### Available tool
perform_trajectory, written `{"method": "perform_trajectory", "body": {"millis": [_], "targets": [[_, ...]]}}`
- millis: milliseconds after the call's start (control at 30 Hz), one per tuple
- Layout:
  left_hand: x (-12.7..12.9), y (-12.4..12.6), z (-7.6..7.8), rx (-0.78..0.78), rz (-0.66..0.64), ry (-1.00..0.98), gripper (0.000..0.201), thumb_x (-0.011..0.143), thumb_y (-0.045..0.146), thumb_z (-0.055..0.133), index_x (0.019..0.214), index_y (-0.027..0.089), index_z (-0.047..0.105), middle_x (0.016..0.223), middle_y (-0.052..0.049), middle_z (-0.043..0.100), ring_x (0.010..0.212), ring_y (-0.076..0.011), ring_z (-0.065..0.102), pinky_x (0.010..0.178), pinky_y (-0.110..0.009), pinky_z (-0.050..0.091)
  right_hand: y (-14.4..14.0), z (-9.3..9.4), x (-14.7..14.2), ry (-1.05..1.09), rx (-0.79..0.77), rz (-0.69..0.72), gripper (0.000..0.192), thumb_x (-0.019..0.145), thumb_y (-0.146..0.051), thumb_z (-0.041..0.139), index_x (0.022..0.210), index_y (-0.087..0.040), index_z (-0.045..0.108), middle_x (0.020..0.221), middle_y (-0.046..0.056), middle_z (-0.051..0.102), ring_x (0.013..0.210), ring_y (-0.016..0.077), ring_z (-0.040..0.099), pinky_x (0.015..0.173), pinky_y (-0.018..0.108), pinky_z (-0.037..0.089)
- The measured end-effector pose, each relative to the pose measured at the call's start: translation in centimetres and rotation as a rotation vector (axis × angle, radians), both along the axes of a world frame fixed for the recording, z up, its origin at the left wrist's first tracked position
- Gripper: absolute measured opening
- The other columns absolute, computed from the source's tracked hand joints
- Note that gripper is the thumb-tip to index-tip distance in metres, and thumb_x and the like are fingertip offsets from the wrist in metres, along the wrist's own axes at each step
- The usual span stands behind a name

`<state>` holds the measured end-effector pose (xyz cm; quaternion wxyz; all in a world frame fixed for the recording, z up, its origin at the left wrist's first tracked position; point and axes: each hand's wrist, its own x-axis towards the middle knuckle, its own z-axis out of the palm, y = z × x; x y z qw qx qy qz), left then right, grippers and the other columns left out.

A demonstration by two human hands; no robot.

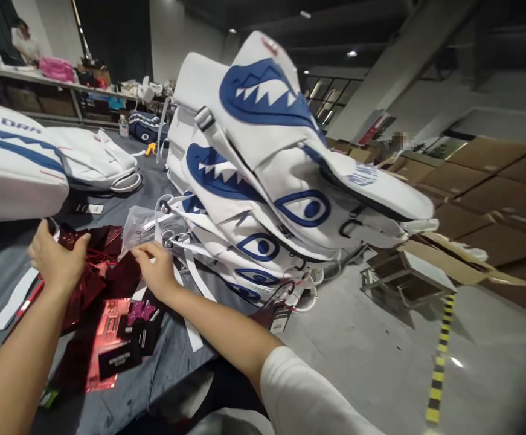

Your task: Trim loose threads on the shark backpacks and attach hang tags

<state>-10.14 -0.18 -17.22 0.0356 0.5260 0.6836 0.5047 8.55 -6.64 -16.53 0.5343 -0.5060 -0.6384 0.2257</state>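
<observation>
My left hand [58,260] is over the crumpled shiny dark red foil bag [93,260], thumb and forefinger spread wide apart. On the bag's right side, my right hand [156,269] is closed, its fingertips pinching the red foil edge. A clear plastic bag [136,225] lies just beyond those fingers. Closer to me are a bright red foil packet [104,326], black cards [120,360] and a small purple piece [141,312]. White backpacks with blue shark mouths and eyes [263,96] are piled to the right of my hands.
Another white backpack [18,175] fills the left side of the dark cloth-covered table [167,356]. Straps hang from the pile toward the table edge. Cardboard boxes [489,187] and yellow-black floor tape [439,362] are at right. A person [26,43] is at a far table.
</observation>
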Motion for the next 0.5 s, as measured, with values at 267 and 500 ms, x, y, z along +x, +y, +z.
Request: {"method": "perform_trajectory", "body": {"millis": [267, 500], "targets": [[15.7, -13.5, 8.9, 0.308, -0.879, -0.084, 0.021, 0.091, 0.034, 0.059, 0.108, 0.027, 0.071, 0.104, -0.002, 0.075, 0.096, -0.0193, 0.069, 0.089, -0.035, 0.054, -10.2, 5.4, 10.5, 0.124, 0.419, 0.002, 0.014, 0.093, -0.027, 0.058, 0.081, -0.02, 0.064, 0.083, 0.003, 0.066, 0.08, 0.0163, 0.062, 0.076, 0.028, 0.05], [25.1, -18.5, 10.2, 0.278, -1.097, -0.205, 0.013, 0.088, 0.026, 0.065, 0.095, 0.025, 0.076, 0.098, -0.003, 0.077, 0.092, -0.018, 0.072, 0.087, -0.032, 0.057, -14.9, 6.6, 18.4, -0.029, 0.476, -0.164, 0.019, 0.087, -0.014, 0.047, 0.073, -0.02, 0.058, 0.075, 0.002, 0.06, 0.073, 0.0155, 0.058, 0.07, 0.028, 0.048]]}}
